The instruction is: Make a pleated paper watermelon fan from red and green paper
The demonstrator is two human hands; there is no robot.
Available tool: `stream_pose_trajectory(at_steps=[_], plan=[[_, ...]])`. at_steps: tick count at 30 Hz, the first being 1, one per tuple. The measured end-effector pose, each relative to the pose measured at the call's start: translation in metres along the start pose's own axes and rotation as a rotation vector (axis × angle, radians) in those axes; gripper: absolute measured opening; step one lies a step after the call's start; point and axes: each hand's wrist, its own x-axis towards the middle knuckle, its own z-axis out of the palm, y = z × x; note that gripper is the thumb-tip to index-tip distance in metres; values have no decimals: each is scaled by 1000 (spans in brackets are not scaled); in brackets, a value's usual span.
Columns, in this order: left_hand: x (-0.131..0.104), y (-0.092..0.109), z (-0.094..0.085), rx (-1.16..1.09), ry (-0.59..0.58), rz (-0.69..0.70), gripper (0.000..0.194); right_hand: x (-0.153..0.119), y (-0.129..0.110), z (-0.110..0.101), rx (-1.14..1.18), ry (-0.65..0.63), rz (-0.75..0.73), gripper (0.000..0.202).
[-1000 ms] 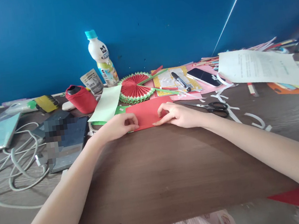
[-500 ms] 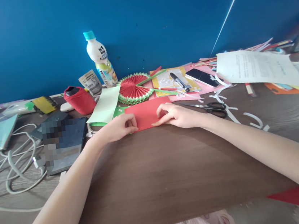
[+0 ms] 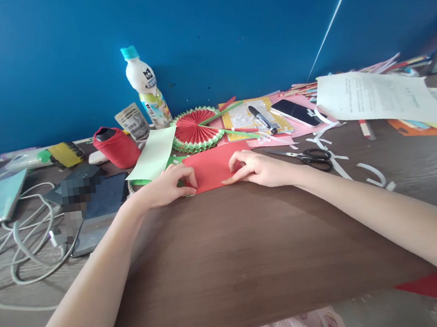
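Observation:
A flat sheet of red paper (image 3: 213, 169) lies near the middle of the desk, a thin green edge showing at its front left corner. My left hand (image 3: 171, 182) grips that corner between bent fingers and thumb. On the paper's right part, my right hand (image 3: 262, 168) has its index finger curled on top and its thumb along the front edge. Behind the sheet lies a pleated paper rosette (image 3: 197, 129), red in the centre with a green rim. Pale green paper (image 3: 152, 153) rests behind my left hand. Black-handled scissors (image 3: 313, 157) lie just beyond my right hand.
A bottle (image 3: 148, 90) stands by the blue wall, near a red-wrapped object (image 3: 116, 147). Cables (image 3: 21, 246) and a dark tablet-like device (image 3: 103, 212) occupy the left. A marker (image 3: 262, 119), a phone (image 3: 295, 112), a printed sheet (image 3: 373, 99) and paper scraps lie at right.
My left hand has shifted very slightly to the left at the paper's corner. The right hand and the red paper stay almost the same.

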Motion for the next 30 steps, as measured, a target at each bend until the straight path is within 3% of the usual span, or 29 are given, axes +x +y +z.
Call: stream_pose_trajectory(at_steps=[7,15,19,24,30], plan=[[-4,-3,-7,3,-97,1,16,-1,0,-1,7,-5,1,32],[-3,-3,-7,-4,-91,25,14,0,-1,-1,17,-15,12,33],[-2,3,-3,-34,-12,46,15,1,0,-2,14,-33,19,34],[4,33,17,48,233,101,18,1,0,0,37,1,5,29],[10,46,41,187,289,147,16,1,-3,-7,170,49,151,21]])
